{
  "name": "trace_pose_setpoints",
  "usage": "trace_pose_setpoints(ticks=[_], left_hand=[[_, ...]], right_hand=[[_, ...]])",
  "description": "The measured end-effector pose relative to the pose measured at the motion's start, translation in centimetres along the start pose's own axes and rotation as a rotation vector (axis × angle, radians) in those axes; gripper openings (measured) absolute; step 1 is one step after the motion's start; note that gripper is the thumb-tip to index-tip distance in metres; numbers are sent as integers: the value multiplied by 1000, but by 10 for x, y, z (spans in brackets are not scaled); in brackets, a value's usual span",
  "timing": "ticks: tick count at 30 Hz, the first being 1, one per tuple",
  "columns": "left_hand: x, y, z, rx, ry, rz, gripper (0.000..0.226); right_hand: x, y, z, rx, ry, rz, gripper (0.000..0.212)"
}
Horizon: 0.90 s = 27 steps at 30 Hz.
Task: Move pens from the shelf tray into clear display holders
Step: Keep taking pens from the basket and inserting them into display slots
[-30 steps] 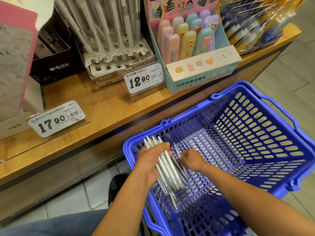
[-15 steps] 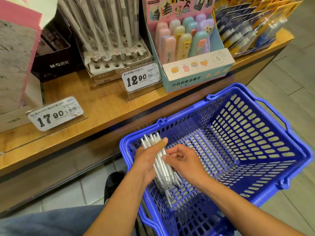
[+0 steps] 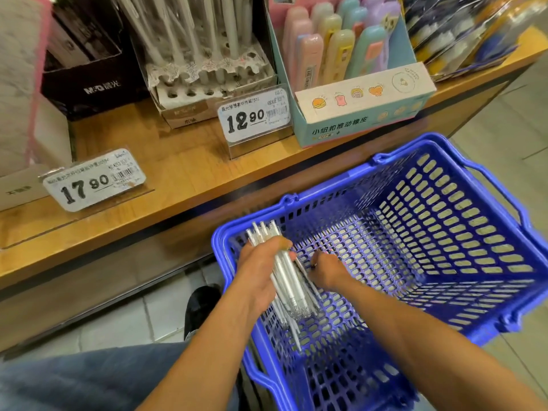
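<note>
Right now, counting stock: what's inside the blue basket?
The blue basket holds both hands: the left hand grips a bundle of white pens; the right hand reaches beside it. The hands hide the floor beneath.

The left hand (image 3: pixel 261 271) grips a bundle of white pens (image 3: pixel 286 277) over the near corner of a blue basket (image 3: pixel 444 232), thumb across their upper ends. Just right of those fingers, the right hand (image 3: pixel 326 269) reaches down with curled fingers touching the bundle's side. Beyond the fingers, a wooden shelf (image 3: pixel 178 173) carries price tags (image 3: pixel 255 115) and a clear holder (image 3: pixel 201 48).
</note>
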<state>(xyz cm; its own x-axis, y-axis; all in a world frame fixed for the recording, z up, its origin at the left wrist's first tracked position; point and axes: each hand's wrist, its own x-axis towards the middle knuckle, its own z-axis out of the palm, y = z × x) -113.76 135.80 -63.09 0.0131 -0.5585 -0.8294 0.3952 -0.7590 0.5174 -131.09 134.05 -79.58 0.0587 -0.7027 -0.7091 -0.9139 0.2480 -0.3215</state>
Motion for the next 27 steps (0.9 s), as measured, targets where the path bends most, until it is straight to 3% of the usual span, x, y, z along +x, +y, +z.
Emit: trace_pose_setpoints(ticks=[4, 6, 9, 18, 22, 27], left_hand=[[-1, 3, -1, -59, -37, -24, 25], [0, 4, -2, -57, -37, -25, 33], [1, 3, -3, -59, -43, -33, 52], [-1, 2, 1, -19, -21, -6, 58], [-10, 5, 1, -66, -101, -27, 30], [-18, 8, 0, -124, -146, 8, 70]], right_hand=[[10, 0, 33, -195, 33, 19, 47], [8, -4, 31, -169, 31, 20, 41], [-1, -8, 9, 56, 1, 22, 14], [-109, -38, -82, 974, -50, -198, 20], [-148, -64, -84, 1039, -24, -307, 16], [-156, -84, -75, 1007, 62, -329, 17]])
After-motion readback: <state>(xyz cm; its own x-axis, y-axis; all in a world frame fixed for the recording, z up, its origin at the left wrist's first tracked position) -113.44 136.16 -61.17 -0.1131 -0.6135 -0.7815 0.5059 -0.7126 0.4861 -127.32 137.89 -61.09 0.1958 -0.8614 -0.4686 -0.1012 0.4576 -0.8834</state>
